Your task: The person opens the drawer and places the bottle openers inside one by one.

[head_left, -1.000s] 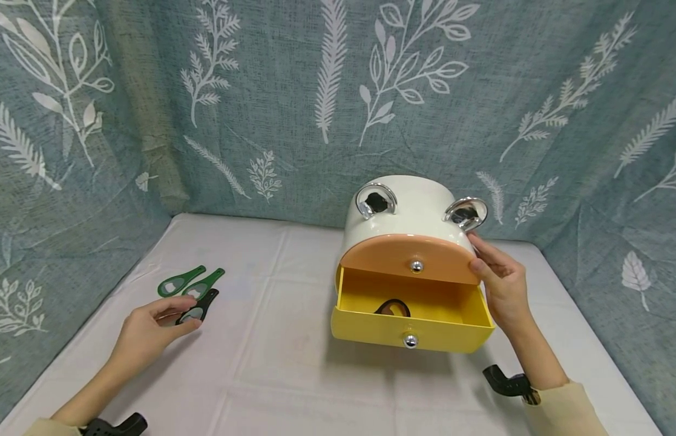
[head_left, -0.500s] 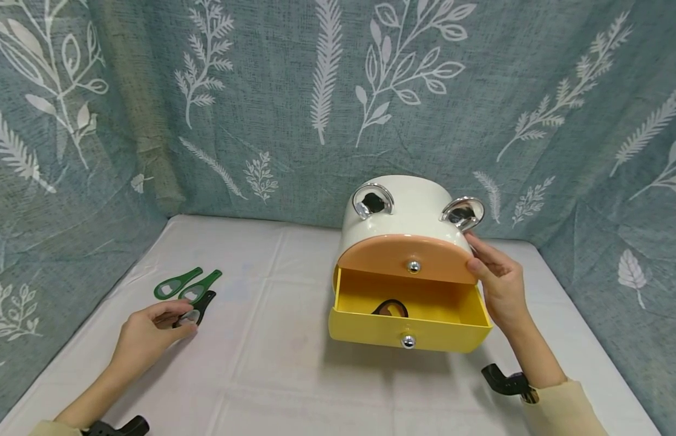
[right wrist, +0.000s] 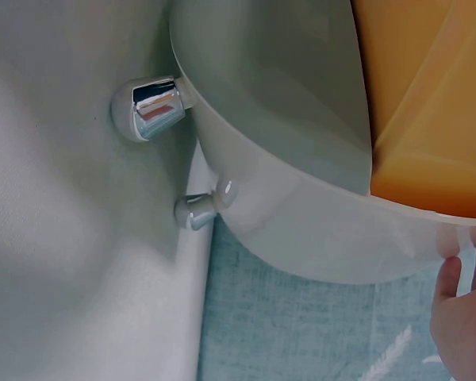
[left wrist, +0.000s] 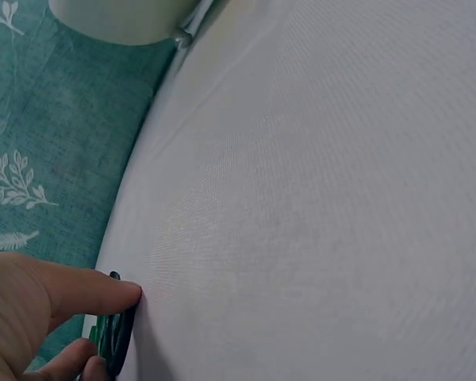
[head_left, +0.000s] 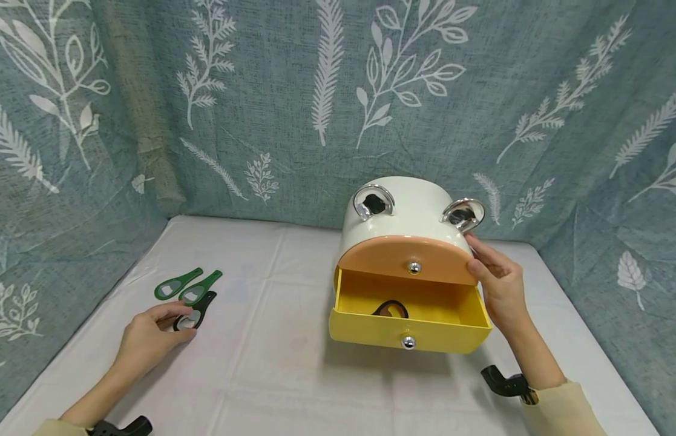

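Note:
At the left of the head view, my left hand (head_left: 147,342) pinches a small black magnifying glass (head_left: 204,306) by its lens rim, between thumb and fingers. Its handle points away to the right. Two green magnifying glasses (head_left: 174,286) lie just beyond it. My right hand (head_left: 503,290) holds the right side of a white frog-shaped drawer box (head_left: 408,206), thumb at the front edge. The box's yellow lower drawer (head_left: 365,330) is pulled out, with a black-rimmed magnifying glass (head_left: 393,307) inside, partly hidden by the drawer front. The orange upper drawer (head_left: 378,255) is closed.
Chrome feet (right wrist: 151,107) stick out from the box's underside in the right wrist view. White cloth (head_left: 283,339) covers the table between the hands. A blue-green leaf-patterned curtain (head_left: 283,109) closes off the back and sides.
My left fingers have shifted slightly toward me and left along the black magnifying glass, showing more of its lens. The right hand and the box stay in place.

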Demonstrator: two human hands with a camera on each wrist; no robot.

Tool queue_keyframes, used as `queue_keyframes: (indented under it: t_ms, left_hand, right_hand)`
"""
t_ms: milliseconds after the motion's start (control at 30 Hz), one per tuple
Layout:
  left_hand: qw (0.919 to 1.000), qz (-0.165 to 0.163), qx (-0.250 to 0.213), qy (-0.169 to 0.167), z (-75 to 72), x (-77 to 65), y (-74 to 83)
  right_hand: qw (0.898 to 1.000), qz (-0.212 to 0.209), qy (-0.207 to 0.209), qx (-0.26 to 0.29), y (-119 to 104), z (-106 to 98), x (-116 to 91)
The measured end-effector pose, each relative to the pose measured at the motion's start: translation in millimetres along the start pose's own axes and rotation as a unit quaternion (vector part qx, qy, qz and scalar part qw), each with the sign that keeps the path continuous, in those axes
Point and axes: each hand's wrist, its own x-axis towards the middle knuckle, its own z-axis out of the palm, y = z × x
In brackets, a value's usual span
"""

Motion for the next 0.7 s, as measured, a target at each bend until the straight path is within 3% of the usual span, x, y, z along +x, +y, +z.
queue_keyframes:
  t_ms: [433,700]
  left_hand:
    - [0.9988,0.025,0.036,-0.024,-1.2,0.8,0.9]
    - [0.9984,0.024,0.016,-0.048,-1.7,-0.1,1.0]
  right_hand:
    - [1.000,-0.005,-0.001,0.008,1.6,0.4,-1.4]
    - [1.000,-0.009,-0.006,0.013,1.6,1.0,-1.8]
